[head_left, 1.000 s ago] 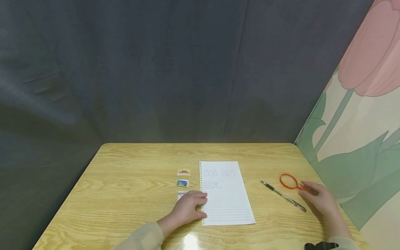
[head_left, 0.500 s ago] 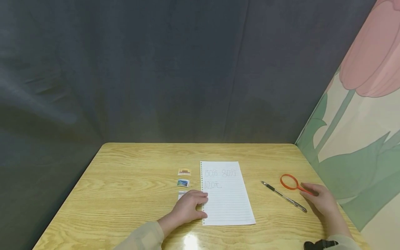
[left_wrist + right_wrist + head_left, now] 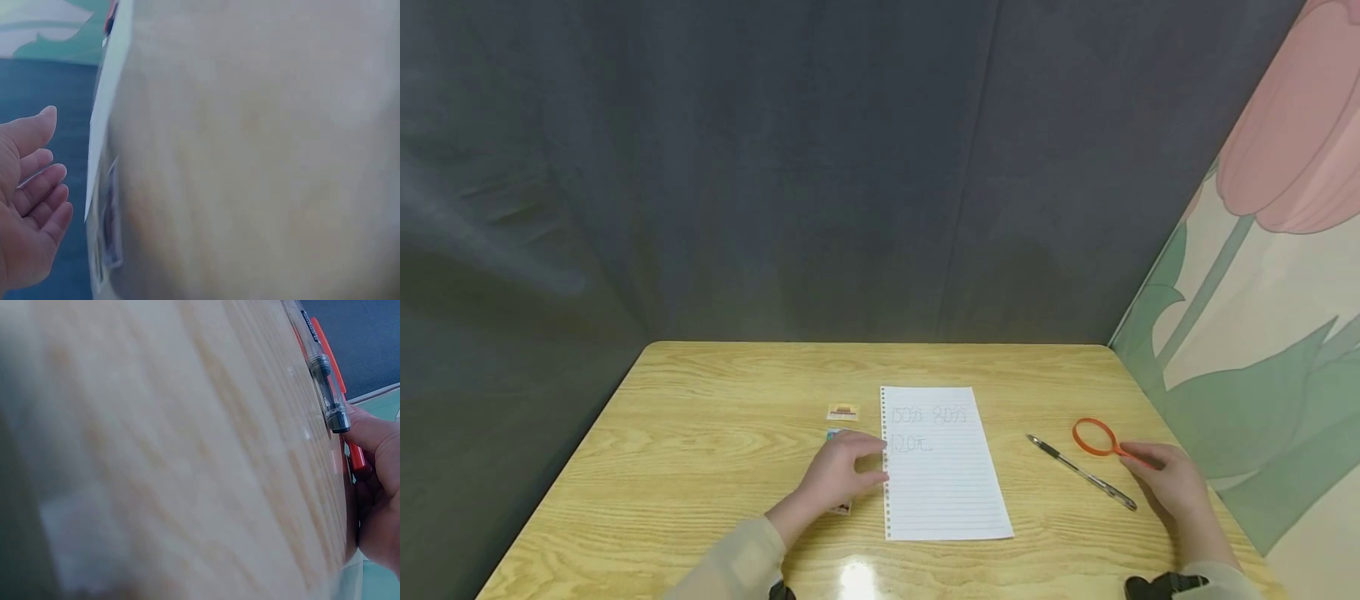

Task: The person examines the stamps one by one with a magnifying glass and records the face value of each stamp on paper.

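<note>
My left hand [image 3: 837, 472] is over the left edge of a lined, punched sheet of paper [image 3: 951, 492], its fingers apart and relaxed. In the left wrist view that hand [image 3: 31, 200] holds nothing; whether it touches the sheet I cannot tell. Beneath and beside it lie small stamps: a yellow one [image 3: 843, 412] shows fully, while a blue one [image 3: 832, 433] and a lower one [image 3: 842, 508] are partly covered. At the right, my right hand [image 3: 1172, 482] pinches the handle of a red round-framed magnifying glass [image 3: 1094, 451]; in the right wrist view the handle [image 3: 356, 457] sits at the thumb.
A black-and-clear pen [image 3: 1082, 472] lies slantwise between the sheet and the magnifying glass. Handwritten figures fill the sheet's upper lines. The wooden table [image 3: 715, 442] meets a dark curtain [image 3: 820, 208] behind and a tulip-patterned wall [image 3: 1262, 350] at right.
My left hand has shifted up and slightly left, lifting from its place low on the sheet's edge. The lower stamp now shows below it and the blue one is partly covered. The right hand stays put.
</note>
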`<action>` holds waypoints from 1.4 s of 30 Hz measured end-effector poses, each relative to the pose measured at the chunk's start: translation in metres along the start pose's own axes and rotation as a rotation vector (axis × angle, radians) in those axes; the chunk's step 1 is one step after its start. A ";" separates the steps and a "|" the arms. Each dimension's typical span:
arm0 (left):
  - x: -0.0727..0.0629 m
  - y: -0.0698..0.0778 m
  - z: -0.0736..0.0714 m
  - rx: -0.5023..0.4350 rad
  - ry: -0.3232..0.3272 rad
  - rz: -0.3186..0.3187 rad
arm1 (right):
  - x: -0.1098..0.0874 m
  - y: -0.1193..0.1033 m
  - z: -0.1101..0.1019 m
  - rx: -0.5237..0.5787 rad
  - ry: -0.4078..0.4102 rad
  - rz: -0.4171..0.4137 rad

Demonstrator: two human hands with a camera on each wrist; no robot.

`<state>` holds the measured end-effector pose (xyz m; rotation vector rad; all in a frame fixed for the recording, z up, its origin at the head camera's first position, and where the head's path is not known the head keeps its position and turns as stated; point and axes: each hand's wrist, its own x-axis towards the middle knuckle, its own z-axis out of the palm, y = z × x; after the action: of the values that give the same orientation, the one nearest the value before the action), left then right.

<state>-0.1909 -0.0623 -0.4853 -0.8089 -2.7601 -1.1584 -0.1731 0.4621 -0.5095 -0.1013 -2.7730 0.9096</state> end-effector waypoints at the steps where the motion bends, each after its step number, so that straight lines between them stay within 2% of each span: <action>1: 0.002 -0.002 -0.003 -0.003 0.019 -0.003 | 0.000 0.001 0.000 0.003 0.001 0.005; 4: 0.007 -0.010 -0.012 -0.012 0.066 -0.010 | 0.001 0.002 0.001 0.014 -0.004 0.019; 11: 0.015 -0.036 -0.026 -0.065 0.109 -0.112 | 0.003 0.004 0.002 -0.016 0.020 0.047; 16: 0.021 -0.051 -0.033 -0.091 0.130 -0.168 | 0.002 0.004 0.002 -0.024 0.029 0.045; 25: 0.030 -0.067 -0.040 -0.116 0.132 -0.243 | 0.001 -0.001 0.002 -0.036 0.031 0.047; 36: 0.034 -0.081 -0.039 -0.133 0.157 -0.267 | 0.001 0.000 0.005 -0.061 0.055 0.045; 42: 0.036 -0.085 -0.039 -0.139 0.167 -0.240 | 0.001 -0.001 0.006 -0.061 0.084 0.049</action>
<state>-0.2685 -0.1220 -0.5048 -0.3741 -2.7169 -1.3995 -0.1750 0.4574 -0.5135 -0.2128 -2.7320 0.8124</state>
